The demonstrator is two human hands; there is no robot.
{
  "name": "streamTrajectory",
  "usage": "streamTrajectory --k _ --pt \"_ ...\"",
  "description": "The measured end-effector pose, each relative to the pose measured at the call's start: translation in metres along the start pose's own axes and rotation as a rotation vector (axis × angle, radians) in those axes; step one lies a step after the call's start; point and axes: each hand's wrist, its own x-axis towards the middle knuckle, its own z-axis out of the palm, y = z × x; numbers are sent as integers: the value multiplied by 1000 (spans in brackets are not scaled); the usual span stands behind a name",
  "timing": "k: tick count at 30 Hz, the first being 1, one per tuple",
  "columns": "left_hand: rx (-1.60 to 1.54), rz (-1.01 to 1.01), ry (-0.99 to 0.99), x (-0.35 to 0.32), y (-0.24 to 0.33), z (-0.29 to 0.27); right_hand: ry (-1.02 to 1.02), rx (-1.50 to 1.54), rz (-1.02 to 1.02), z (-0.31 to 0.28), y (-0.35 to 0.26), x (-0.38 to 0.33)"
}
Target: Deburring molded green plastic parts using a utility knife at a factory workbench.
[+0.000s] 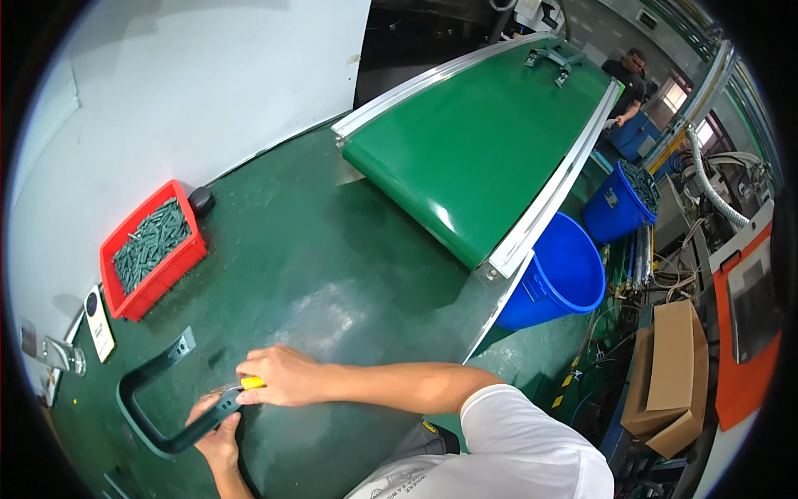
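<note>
Pinched between the left hand (219, 437)'s thumb and fingers, we have one end of a dark green U-shaped bracket (135, 416), over the near-left part of the green table (278, 291). Our right hand (283, 376) is curled round a yellow-handled tool (252, 382) at that same end, its thin metal shaft pointing left; we can't tell if the tip touches the bracket. Bracket's other end points up and away, holes showing in both ends. Left of it, we see a clear glass (68, 356) and a white flat object (98, 324) with a black round patch. Beyond, a red bin (173, 273) heaped with small dark green pieces (151, 244). On our right, a cardboard box (672, 358); farther, a blue bucket (517, 306), then a second blue bucket (605, 212) filled with dark bits. Past the table, a green conveyor belt (482, 141) carries a green frame piece (555, 58) at its far end, near a person in dark clothes (625, 87).
</note>
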Motion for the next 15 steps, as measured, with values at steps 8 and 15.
streamTrajectory --k 8,15 --pt "171 233 -90 3 14 17 -138 357 84 7 6 1" --pt "25 72 156 -8 -11 1 -241 695 307 -5 -1 6"
